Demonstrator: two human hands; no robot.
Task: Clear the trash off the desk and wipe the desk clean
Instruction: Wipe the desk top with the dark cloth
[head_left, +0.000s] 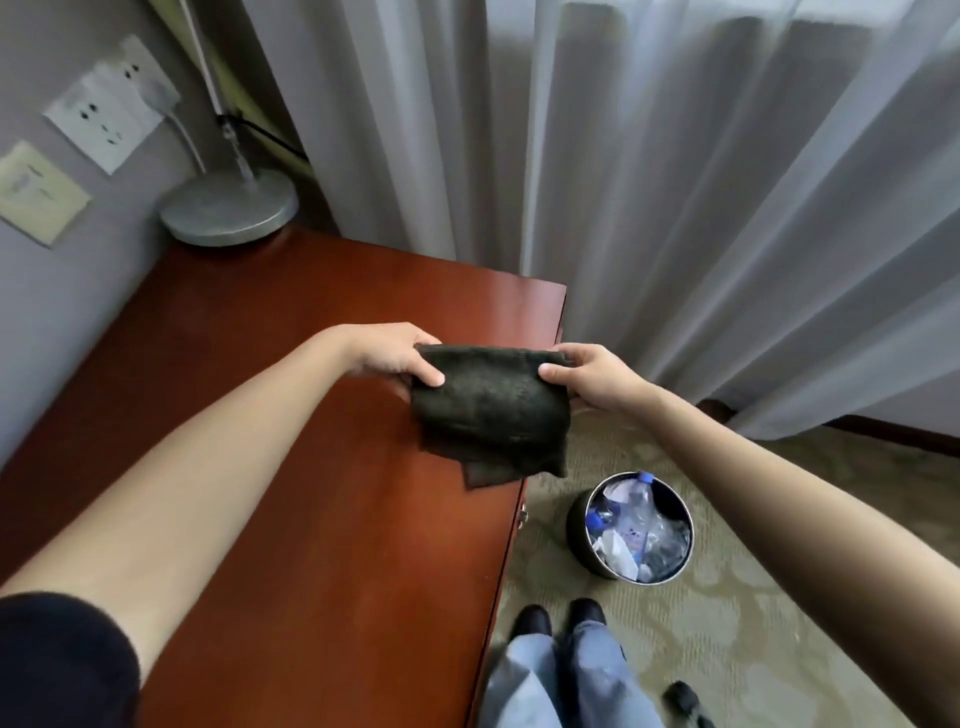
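Nearest, a dark sleeve (57, 660) led up to the left grip (387, 358), whose thumb and fingers pinched one top corner of the folded cloth (493, 410). This cloth hung crosswise over the right edge of the worktop (260, 364). Opposite, the right grip (592, 376) pinched the other corner, equally near. On the floor to the right stood the full bin (577, 525).

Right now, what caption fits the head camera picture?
Left hand and right hand hold a dark cloth over the desk.
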